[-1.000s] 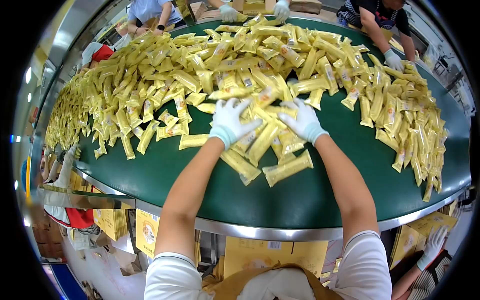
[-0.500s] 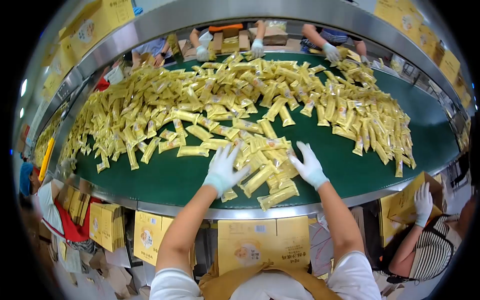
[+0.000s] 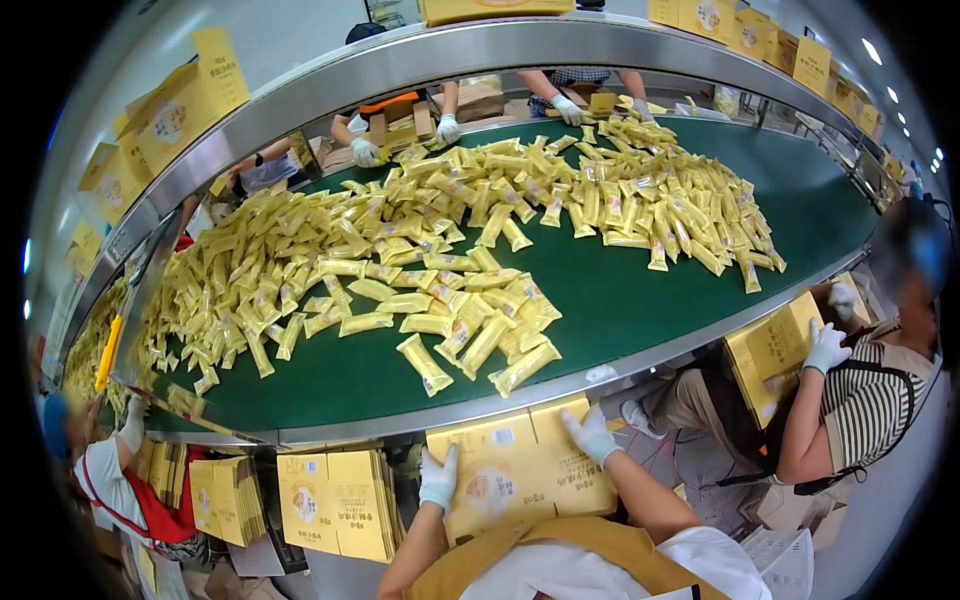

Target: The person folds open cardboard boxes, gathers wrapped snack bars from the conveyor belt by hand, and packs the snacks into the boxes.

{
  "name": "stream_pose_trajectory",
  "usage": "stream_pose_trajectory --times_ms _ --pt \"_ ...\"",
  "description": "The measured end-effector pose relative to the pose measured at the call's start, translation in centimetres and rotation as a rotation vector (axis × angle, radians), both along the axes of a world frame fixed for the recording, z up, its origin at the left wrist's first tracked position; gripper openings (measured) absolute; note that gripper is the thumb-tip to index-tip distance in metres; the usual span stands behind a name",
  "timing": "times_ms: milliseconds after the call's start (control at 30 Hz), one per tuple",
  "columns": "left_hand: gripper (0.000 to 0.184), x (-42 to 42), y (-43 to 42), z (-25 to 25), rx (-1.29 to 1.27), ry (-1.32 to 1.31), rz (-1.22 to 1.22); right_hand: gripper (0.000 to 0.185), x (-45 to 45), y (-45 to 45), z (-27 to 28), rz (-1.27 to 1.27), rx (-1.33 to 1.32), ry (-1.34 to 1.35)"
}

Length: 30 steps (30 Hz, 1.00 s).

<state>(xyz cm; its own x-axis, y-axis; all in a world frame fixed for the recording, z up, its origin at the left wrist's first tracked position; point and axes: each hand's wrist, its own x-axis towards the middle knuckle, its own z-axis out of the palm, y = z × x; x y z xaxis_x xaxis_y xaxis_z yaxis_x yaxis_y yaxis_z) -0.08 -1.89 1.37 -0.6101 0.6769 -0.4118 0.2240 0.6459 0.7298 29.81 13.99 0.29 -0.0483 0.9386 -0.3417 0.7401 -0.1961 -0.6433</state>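
Observation:
A yellow printed cardboard box (image 3: 530, 478) stands right in front of my body, just below the near edge of the conveyor. My left hand (image 3: 438, 478) grips its left side, fingers pointing up. At its upper right corner my right hand (image 3: 590, 437) has hold of the edge, with part of the fingers hidden. Both hands wear white gloves. Beyond the box, a loose group of yellow wrapped packets (image 3: 483, 342) lies on the green belt (image 3: 590, 310), apart from my hands.
A large heap of packets (image 3: 240, 265) covers the belt's left and far side. Flattened boxes (image 3: 340, 503) stand at my left. On the right a person in a striped top (image 3: 860, 400) handles a box (image 3: 775, 350). Gloved hands (image 3: 448, 130) work across the belt under a metal rail (image 3: 400, 70).
My hands have left the packets on the belt and come down and back onto the box. The view has turned to the right. The person on the right now has both hands at a box.

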Motion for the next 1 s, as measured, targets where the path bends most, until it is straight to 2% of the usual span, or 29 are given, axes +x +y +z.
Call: stream_pose_trajectory --times_ms 100,133,233,267,367,400,433,500,567,600,633,667,767,900,1000 --pt "0.100 -0.2 -0.5 -0.2 0.126 -0.039 0.023 0.099 1.4 0.5 3.4 0.021 -0.287 0.319" --pt "0.098 0.0 -0.6 0.3 0.167 -0.052 0.035 0.105 1.7 0.0 3.7 -0.052 -0.303 0.429" --pt "0.094 0.4 -1.3 2.4 0.225 -0.054 0.056 0.106 3.1 -0.5 4.1 0.078 -0.230 0.670" --pt "0.079 0.6 -1.7 2.3 0.342 -0.031 0.068 0.094 3.6 -1.2 4.2 0.064 -0.188 0.630" --pt "0.058 0.8 -4.0 5.8 0.666 -0.472 0.094 0.079 3.8 -3.8 8.1 0.075 -0.006 0.867" --pt "0.046 1.5 -4.1 7.8 0.788 -0.712 0.201 0.066 3.6 -4.8 11.3 0.071 0.078 0.929" --pt "0.052 1.7 -4.6 11.8 0.829 -0.709 0.048 0.066 3.8 -4.9 12.6 0.041 0.174 0.964" --pt "0.066 2.7 -6.6 15.9 0.916 -0.923 0.028 0.065 4.3 -5.3 14.4 -0.026 0.364 1.031" --pt "0.074 2.7 -7.5 17.9 0.878 -0.770 -0.515 0.061 4.3 -5.6 16.9 -0.166 0.408 0.973" --pt "0.078 2.5 -7.5 18.4 0.847 -0.679 -0.783 0.066 3.9 -4.8 18.5 -0.107 0.483 0.846" --pt "0.078 3.0 -7.6 17.9 0.793 -0.695 -0.897 0.066 3.8 -4.7 17.7 -0.105 0.493 0.837" --pt "0.068 3.1 -6.3 18.9 0.720 -0.529 -1.176 0.066 3.7 -4.2 16.5 -0.103 0.506 0.828" --pt "0.050 4.6 -4.8 19.1 0.794 -0.543 -1.252 0.062 3.2 -4.1 14.8 -0.121 0.565 0.825" --pt "0.054 5.0 -3.6 21.1 0.889 -0.156 -1.382 0.056 1.9 -6.2 18.5 -0.282 0.585 0.968" --pt "0.052 5.1 -3.6 21.2 0.965 0.007 -1.407 0.049 2.6 -6.4 19.8 -0.260 0.426 0.918"
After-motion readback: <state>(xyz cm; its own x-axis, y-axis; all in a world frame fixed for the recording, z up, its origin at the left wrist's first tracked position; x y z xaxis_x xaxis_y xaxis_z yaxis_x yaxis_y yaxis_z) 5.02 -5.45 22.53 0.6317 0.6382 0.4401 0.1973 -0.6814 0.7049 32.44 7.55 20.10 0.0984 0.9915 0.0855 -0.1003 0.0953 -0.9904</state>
